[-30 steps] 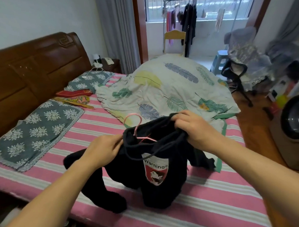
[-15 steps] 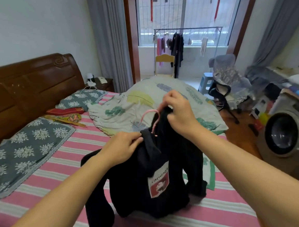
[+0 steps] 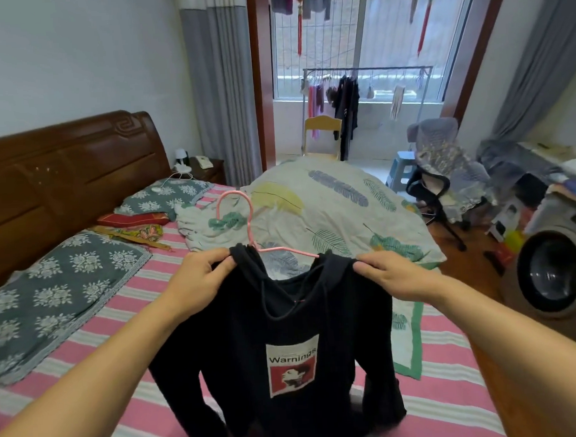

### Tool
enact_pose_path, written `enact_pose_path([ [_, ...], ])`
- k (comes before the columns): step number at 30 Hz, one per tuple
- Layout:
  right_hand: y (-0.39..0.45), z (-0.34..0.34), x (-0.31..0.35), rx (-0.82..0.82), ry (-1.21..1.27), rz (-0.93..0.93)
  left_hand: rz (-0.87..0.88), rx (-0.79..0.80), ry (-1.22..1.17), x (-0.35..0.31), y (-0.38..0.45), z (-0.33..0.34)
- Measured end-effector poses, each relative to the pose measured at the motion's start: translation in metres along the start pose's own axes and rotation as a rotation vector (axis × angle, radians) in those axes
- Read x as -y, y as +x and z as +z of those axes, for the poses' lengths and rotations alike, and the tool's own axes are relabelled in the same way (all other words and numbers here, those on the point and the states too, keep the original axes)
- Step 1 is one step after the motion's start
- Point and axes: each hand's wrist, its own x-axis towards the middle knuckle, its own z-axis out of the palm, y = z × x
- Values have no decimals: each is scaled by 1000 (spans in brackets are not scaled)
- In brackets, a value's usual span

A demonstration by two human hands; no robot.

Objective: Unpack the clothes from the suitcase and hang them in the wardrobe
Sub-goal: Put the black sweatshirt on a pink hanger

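Most of the view was taken up by the bed [image 3: 447, 409], its pink striped sheet running from the 9 o'clock edge to 4 o'clock, with the carved wooden headboard [image 3: 66, 171] at 10 o'clock and a leaf-print quilt [image 3: 339, 209] bunched near the centre. Over the sheet, toward 6 o'clock, hung the black hoodie [image 3: 285, 334], front facing the camera with its printed "Warnings" patch showing and its sleeves and hem trailing down toward the mattress. It sat partly threaded on a pink hanger [image 3: 234, 200], whose hook rose at 12 o'clock above the neckline and whose one visible arm ran across the open neck toward the person's right. The left hand [image 3: 197, 281] pinched the garment at its left shoulder, thumb over the fabric and fingers curled under it; the right hand [image 3: 394, 276] gripped the opposite shoulder in the same way. Each grip was closed on cloth, seemingly to spread the neck wide so the shoulders would settle squarely over the hanger's arms. Holding it over the bed probably gave the hoodie somewhere soft to land if it slipped. Neither suitcase nor wardrobe was in view, so the hanging step itself looked not yet done.
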Motion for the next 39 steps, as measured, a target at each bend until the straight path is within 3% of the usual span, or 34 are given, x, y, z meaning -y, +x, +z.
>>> enact_pose_path([
  [5,28,-6,62,-87,-106,-127,113,59,120,-30,27,-8],
  [12,93,-169,127,-635,166,-210,225,-108,486,-110,155,-144],
  [17,101,-225,159,-817,225,-230,260,34,938,-135,168,-173],
  [19,103,-221,177,-744,268,-275,285,-45,927,-138,170,-159],
  [23,106,-203,150,-352,-81,-93,312,-272,540,-125,169,-159],
  [27,79,-191,122,-169,230,-99,253,-277,400,-100,157,-151],
  [29,79,-180,119,-74,68,-111,253,-263,373,-95,153,-138],
  [32,91,-163,110,-58,-25,-66,258,-207,361,-95,147,-115],
  [36,94,-141,96,1,221,23,220,-151,380,-79,133,-100],
  [39,101,-118,106,-55,344,13,166,-130,309,-58,121,-91],
])
